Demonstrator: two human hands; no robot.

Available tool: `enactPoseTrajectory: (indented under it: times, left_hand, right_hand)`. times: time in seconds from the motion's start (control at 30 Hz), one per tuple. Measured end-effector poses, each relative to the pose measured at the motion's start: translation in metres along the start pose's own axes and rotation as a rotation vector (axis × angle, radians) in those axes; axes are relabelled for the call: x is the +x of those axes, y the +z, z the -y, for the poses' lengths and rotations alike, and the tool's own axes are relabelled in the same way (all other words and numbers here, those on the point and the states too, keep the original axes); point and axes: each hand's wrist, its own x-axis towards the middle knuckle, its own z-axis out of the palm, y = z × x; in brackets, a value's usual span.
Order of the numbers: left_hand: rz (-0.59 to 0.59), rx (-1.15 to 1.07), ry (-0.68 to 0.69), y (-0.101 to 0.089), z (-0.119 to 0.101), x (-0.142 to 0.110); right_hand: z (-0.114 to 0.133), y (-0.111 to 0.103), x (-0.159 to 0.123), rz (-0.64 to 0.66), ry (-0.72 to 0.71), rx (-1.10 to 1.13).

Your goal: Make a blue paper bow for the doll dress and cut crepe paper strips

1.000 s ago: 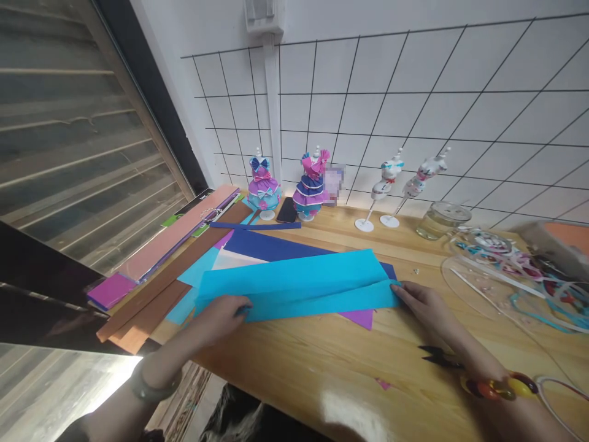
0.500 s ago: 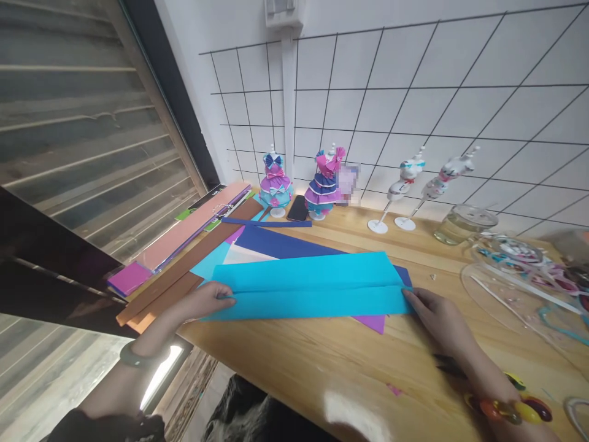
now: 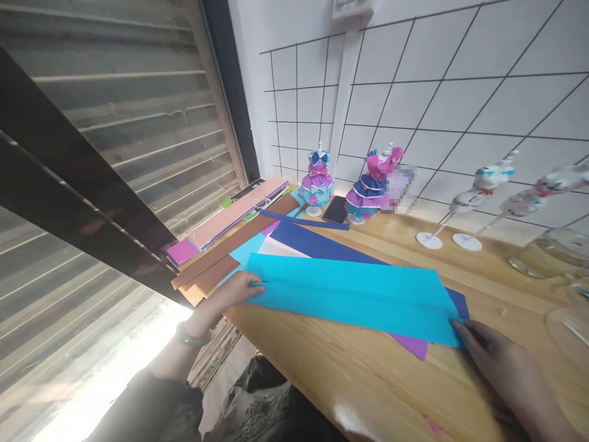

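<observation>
A long turquoise sheet of crepe-like paper (image 3: 350, 294) stretches between my two hands, a faint lengthwise crease along it. My left hand (image 3: 242, 288) pinches its left end between thumb and fingers. At the right end, my right hand (image 3: 492, 350) grips the lower corner. Beneath the sheet lie a dark blue sheet (image 3: 313, 239) and a purple sheet (image 3: 414, 347), both partly covered. A pale blue sheet (image 3: 246, 248) and a whitish one (image 3: 276, 245) show behind the left end.
Two mini dress forms in ruffled paper dresses (image 3: 317, 184) (image 3: 368, 193) stand at the back beside a phone (image 3: 335, 209). Two bare white forms (image 3: 481, 184) (image 3: 529, 199) and a glass cup (image 3: 547, 252) are to the right. Brown paper strips (image 3: 243, 236) lie left.
My view has turned left, so the scene has shifted right. The turquoise sheet now tilts down to the right, and its crease looks flatter. Both hands still hold it.
</observation>
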Motion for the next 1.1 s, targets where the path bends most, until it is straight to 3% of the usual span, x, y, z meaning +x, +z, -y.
enactPoseTrajectory:
  times: [0.17,0.37,0.77,1.1]
  left_hand:
    - [-0.044,0.044,-0.015,0.008,0.011,0.000]
    - [-0.087,0.131,-0.029,0.013,0.014,0.002]
    - [-0.102,0.259,-0.007,0.017,0.012,0.001]
    - [-0.142,0.337,-0.108,0.018,0.013,-0.003]
  right_hand:
    - [0.011,-0.005,-0.003,0.001,-0.035,-0.117]
    - [0.016,-0.007,-0.006,-0.104,-0.150,-0.198]
    - [0.014,-0.003,-0.006,-0.087,-0.184,-0.283]
    - [0.014,0.000,-0.007,-0.120,-0.281,-0.376]
